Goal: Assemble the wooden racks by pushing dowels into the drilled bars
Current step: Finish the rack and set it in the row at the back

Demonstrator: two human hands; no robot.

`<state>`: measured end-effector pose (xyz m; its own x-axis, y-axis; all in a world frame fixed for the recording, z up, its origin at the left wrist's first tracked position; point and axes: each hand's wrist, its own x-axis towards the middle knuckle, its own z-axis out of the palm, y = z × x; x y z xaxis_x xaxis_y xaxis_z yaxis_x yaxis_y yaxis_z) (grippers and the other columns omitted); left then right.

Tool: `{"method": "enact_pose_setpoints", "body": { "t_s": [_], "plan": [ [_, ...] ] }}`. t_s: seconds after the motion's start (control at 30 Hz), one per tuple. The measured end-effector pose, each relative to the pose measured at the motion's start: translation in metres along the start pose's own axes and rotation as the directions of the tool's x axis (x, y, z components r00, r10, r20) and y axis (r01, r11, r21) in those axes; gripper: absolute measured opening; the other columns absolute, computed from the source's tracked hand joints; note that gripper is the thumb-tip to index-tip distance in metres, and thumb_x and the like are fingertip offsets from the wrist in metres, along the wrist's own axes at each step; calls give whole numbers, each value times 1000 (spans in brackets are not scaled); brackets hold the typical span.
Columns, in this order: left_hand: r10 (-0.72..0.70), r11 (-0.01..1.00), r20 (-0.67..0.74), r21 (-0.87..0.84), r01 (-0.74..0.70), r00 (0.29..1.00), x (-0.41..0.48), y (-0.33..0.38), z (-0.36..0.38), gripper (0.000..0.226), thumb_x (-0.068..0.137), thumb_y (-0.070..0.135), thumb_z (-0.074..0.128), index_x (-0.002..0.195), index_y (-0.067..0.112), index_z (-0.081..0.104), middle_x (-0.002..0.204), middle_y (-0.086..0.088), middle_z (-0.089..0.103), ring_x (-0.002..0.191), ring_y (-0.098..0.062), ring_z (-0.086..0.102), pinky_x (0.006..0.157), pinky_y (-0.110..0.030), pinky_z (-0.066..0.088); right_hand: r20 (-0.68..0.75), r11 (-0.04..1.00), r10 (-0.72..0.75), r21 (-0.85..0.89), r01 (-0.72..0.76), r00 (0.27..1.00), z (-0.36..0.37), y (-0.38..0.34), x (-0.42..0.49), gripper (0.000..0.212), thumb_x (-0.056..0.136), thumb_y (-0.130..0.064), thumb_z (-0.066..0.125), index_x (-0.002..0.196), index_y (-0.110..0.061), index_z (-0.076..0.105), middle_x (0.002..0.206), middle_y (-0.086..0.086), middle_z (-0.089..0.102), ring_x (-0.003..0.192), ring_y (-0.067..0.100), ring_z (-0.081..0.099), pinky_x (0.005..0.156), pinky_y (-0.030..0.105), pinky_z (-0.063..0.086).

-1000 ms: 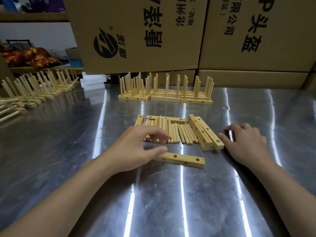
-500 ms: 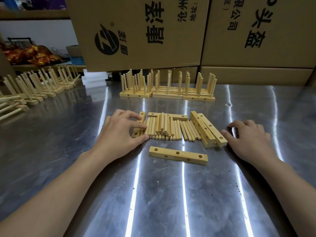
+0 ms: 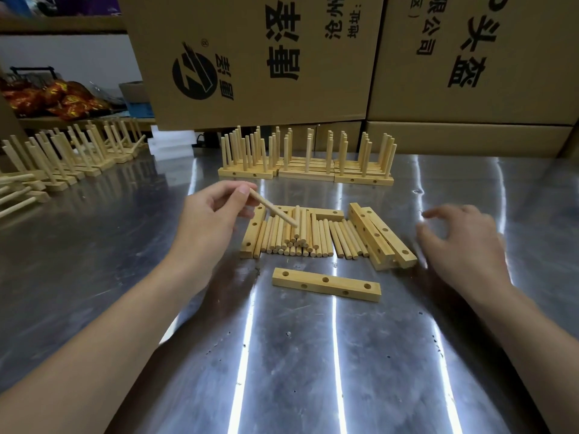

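Observation:
A drilled wooden bar (image 3: 326,284) lies flat on the steel table, nearest me, holes facing up. Behind it is a pile of loose dowels (image 3: 300,236), with another bar (image 3: 253,233) along its left side and stacked bars (image 3: 380,234) on its right. My left hand (image 3: 208,219) is raised over the pile's left end, pinching one dowel (image 3: 274,211) that slants down to the right. My right hand (image 3: 460,242) hovers just right of the stacked bars, fingers spread, holding nothing; it is motion-blurred.
Finished racks (image 3: 305,161) with upright dowels stand in a row behind the pile. More racks (image 3: 62,158) line the table's far left. Large cardboard boxes (image 3: 257,57) wall off the back. The steel table (image 3: 313,355) reflects ceiling light strips.
My left hand has lifted from the pile's left edge with one dowel pinched in it. My right hand has risen off the table and spread its fingers.

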<state>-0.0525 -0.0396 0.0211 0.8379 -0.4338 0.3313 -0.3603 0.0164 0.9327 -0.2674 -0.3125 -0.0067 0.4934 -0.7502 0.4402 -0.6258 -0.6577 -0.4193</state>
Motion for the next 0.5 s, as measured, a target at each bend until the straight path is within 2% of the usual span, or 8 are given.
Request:
{"method": "enact_pose_setpoints", "body": {
  "t_s": [0.1,0.13,0.2,0.23,0.3,0.33,0.4,0.5],
  "plan": [
    [-75,993,107,-88,84,991,-3,2,4,24,109,27,57,112,27,81,103,2,80,88,-8,71,73,-24,51,-137,967,-147,187,171,980,-16,-25,-9,23,101,-39,59,114,-27,73,110,-3,71,106,20,64,95,49,54],
    [-77,990,142,-110,93,987,-4,3,6,24,109,27,58,112,27,81,104,1,80,88,-8,71,75,-26,50,-140,943,-190,249,221,972,-20,-35,-15,17,101,-39,61,109,-31,74,101,-11,71,97,9,66,89,37,56],
    [-62,988,195,-128,88,979,-7,3,10,24,109,26,58,112,28,82,105,1,80,89,-8,71,77,-30,50,-72,871,-270,406,275,960,-27,-54,-28,13,101,-44,65,98,-36,75,88,-19,73,88,0,68,74,12,50],
    [-48,988,220,-131,79,974,-8,3,11,24,109,26,58,113,29,82,105,2,80,90,-8,71,77,-30,50,-9,825,-315,491,278,949,-28,-63,-35,17,100,-48,66,97,-35,77,86,-20,75,87,0,69,72,10,48],
    [-19,989,272,-139,58,962,-10,3,13,24,109,27,58,115,30,82,103,4,80,90,-7,70,75,-25,52,135,750,-391,620,230,911,-27,-78,-48,24,97,-55,67,100,-35,80,89,-18,77,86,5,71,73,16,52],
    [-1,989,296,-143,45,955,-12,4,14,24,109,28,59,116,30,82,102,5,79,90,-7,70,74,-23,52,183,725,-411,660,199,893,-25,-83,-53,24,96,-56,69,101,-35,81,89,-15,77,86,8,72,76,24,56],
    [29,989,338,-144,21,941,-15,4,17,24,108,30,59,117,31,81,98,7,79,88,-5,69,70,-19,53,211,698,-425,696,170,880,-20,-89,-59,14,94,-45,76,99,-34,81,86,-12,77,83,12,73,76,37,60],
    [68,991,379,-136,-17,923,-18,6,19,23,106,32,61,119,34,81,102,7,79,87,-4,67,69,-19,52,243,702,-424,697,147,872,-18,-90,-61,4,94,-33,77,94,-32,81,83,-10,78,80,12,74,75,35,60]
  ]
}}
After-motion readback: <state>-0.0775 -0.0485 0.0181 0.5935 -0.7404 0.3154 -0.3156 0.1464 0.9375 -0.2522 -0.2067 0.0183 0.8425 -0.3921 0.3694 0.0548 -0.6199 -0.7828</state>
